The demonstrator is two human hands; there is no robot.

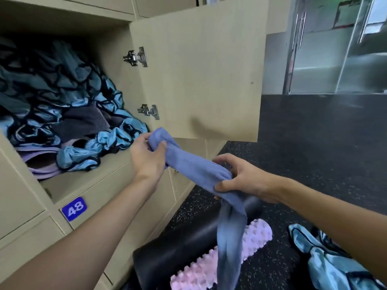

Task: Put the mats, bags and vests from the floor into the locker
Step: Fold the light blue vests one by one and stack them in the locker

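Head view shows a person standing by the open locker, which is in the upper left of the frame. Both hands hold a long blue cloth in the middle of the frame. The left hand has its fingers and thumb curled round the top end, right by the locker's opening. The right hand pinches the cloth lower down, and the rest hangs loose toward the floor.

I think the job now is to get the cloth into the locker. A pile of shiny blue vests fills most of it, with purple mats under them. So it would be good to bunch up the hanging tail first, so it does not catch on the bottom edge. Then push it deep on top of the pile, so nothing slides back out.

One more vest lies on the floor at the lower right. A black roller and a bumpy pink roller lie at the bottom of the frame
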